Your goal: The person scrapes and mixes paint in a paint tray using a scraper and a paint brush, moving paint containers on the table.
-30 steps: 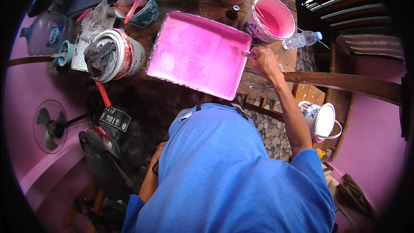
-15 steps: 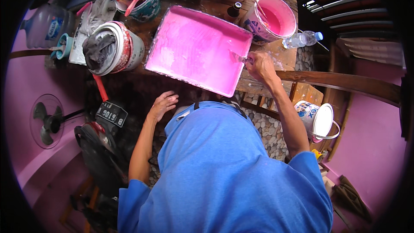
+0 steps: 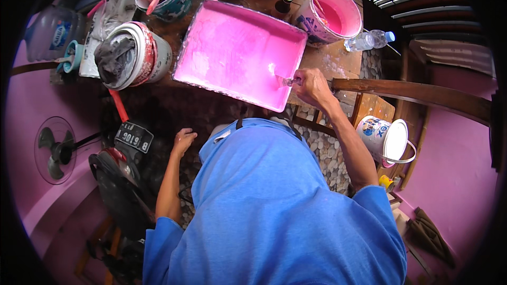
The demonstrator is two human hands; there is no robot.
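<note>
The left hand [image 3: 184, 140] is hanging loosely, half curled, gripping nothing visible. The right hand [image 3: 312, 87] is clasping a paint-smeared tool [image 3: 287, 81], whose tip is resting inside the pink tray [image 3: 227, 94] just leftward. Keeping that tip low should be preventing splashes. Beyond the right hand, a paint bucket [image 3: 315, 32] is standing.

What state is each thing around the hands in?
Right hand: closed on handled tool
Handled tool: far end within tray
Left hand: nothing seen in it
Tray: pink paint inside
Paint bucket: open, pink inside
Clear bottle: blue cap on
Dark bottle: upright
Fan: running unclear
</note>
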